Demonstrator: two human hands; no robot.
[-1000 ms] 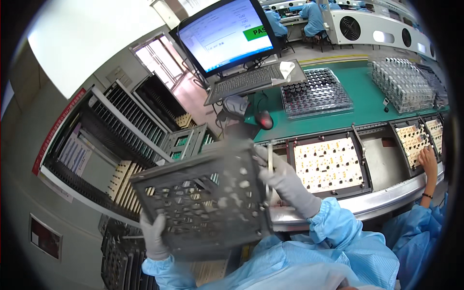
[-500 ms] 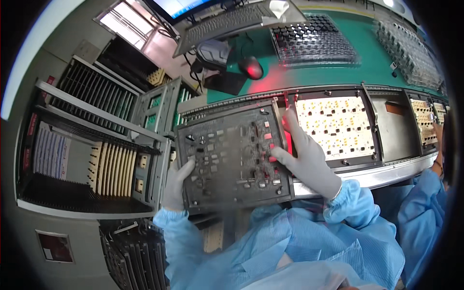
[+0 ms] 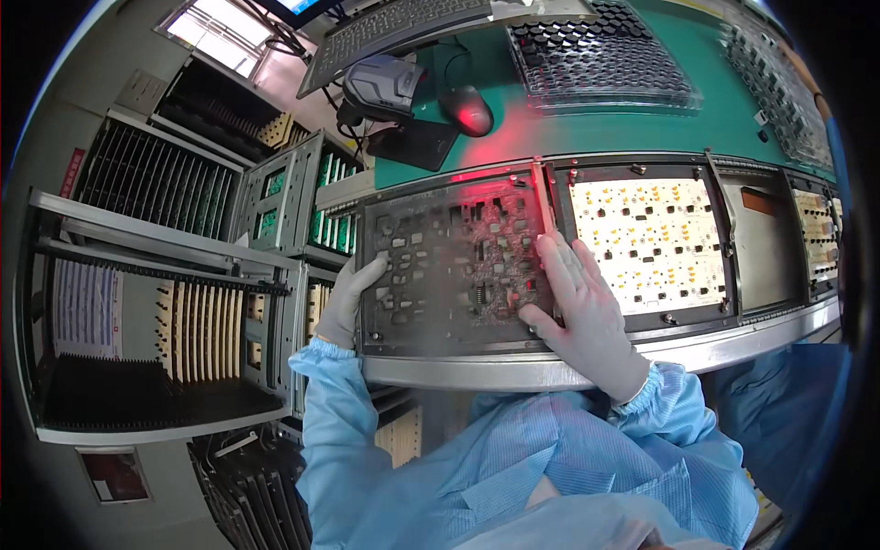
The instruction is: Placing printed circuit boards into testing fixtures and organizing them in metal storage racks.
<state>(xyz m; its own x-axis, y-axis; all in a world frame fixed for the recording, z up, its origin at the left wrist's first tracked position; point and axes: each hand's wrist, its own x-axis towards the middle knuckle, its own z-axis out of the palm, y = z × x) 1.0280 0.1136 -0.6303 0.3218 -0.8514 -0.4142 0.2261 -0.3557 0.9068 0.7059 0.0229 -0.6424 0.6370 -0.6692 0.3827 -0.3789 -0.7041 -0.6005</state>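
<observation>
A black solder pallet (image 3: 431, 275) with many small cutouts lies level on the metal conveyor track in front of me. My left hand (image 3: 346, 298), in a light grey glove, grips its left edge with the thumb on top; the other fingers are mostly hidden. My right hand (image 3: 587, 316), gloved too, rests at the right edge. Its fingers stretch along the side bar and its thumb is spread over the pallet's surface. To the right of that hand sits a second black pallet holding a cream circuit board (image 3: 649, 243) with small dark and yellow parts.
A silver rail (image 3: 477, 373) runs along the near side. Behind, a green mat holds a mouse (image 3: 467, 110), a scanner (image 3: 383, 87) and clear trays (image 3: 600, 64) of black parts. Racks (image 3: 151, 183) with boards stand left. A keyboard (image 3: 399, 41) is at the top.
The tilted pallet has come down flat onto the track, held by both hands. My right fingers now lie along its side. The co-worker's hand at the far right has left the view.
</observation>
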